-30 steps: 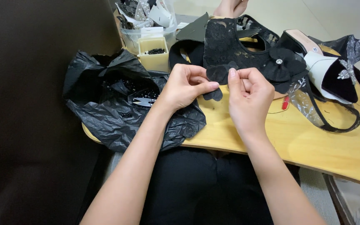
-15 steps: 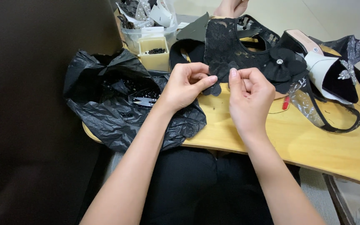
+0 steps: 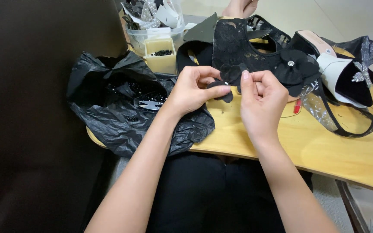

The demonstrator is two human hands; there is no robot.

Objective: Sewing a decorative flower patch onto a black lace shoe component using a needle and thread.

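Two hands work close together over the near edge of a yellow tabletop (image 3: 324,146). The left hand (image 3: 191,88) pinches a small black fabric petal piece (image 3: 222,88) between thumb and fingertips, its fingers curled around the cloth. The right hand (image 3: 262,97) is closed in a pinch just beside it, thumb and forefinger pressed together at the top edge of the same piece; a tiny pale glint shows between the two hands, too small to identify. The piece sits above the tabletop, right in front of one black lace panel (image 3: 238,45) that lies flat behind the hands.

One finished black fabric flower (image 3: 296,69) with a small shiny centre rests on the lace to the right. Beyond it stands one shoe (image 3: 346,75), white-sided with a black toe and a silver ornament. One black strap loop (image 3: 350,125) curls over the tabletop below the shoe, and one small red object (image 3: 297,106) lies near the right hand.

To the left, one crumpled black plastic bag (image 3: 117,116) spreads over the tabletop's corner, with one pair of small snips (image 3: 150,105) lying on it. Behind it sits one yellow box (image 3: 160,54) of dark beads, and one clear tub (image 3: 152,21) of silvery trimmings. A third hand (image 3: 240,7), another person's, shows at the far edge
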